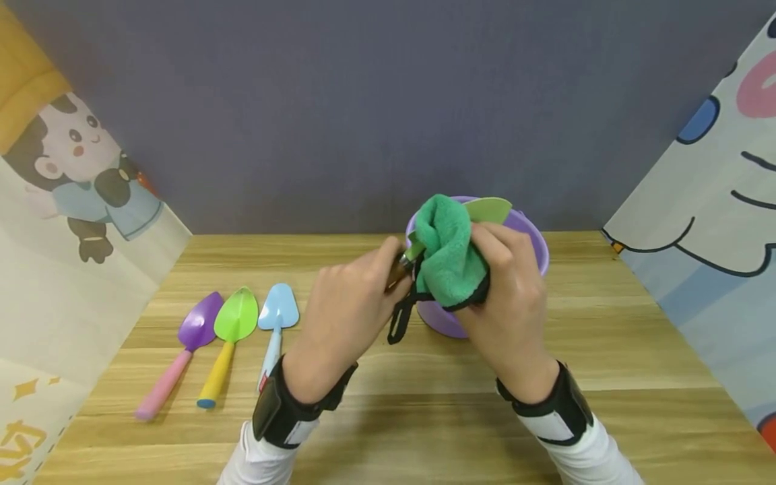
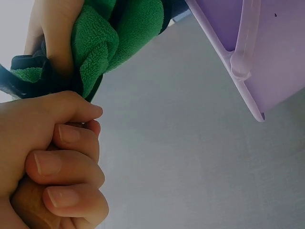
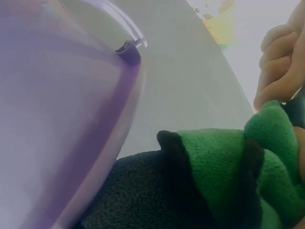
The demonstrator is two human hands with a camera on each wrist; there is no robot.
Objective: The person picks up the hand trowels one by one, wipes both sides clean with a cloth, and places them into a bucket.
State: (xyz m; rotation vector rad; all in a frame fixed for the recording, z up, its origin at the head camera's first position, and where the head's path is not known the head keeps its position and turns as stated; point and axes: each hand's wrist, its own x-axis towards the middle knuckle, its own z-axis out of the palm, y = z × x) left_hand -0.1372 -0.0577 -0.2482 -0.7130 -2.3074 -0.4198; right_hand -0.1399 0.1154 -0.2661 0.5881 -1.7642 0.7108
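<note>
My left hand (image 1: 345,310) grips the wooden handle (image 2: 33,205) of a trowel with a light green blade (image 1: 492,209). A green towel (image 1: 445,269) with black edging is bunched over that blade, hiding much of it. My right hand (image 1: 512,296) holds the towel around the blade, thumb side up. A black loop (image 1: 397,325) dangles from the towel between the hands. Just behind them stands a purple bucket (image 1: 538,246), its rim partly covered by the towel and right hand. The left wrist view shows the bucket's handle (image 2: 245,38) at its side.
Three trowels lie side by side at the left of the wooden table (image 1: 606,337): a purple one with a pink handle (image 1: 165,384), a green one with a yellow handle (image 1: 217,377), and a light blue one (image 1: 279,311). A grey wall stands behind; printed panels flank the table.
</note>
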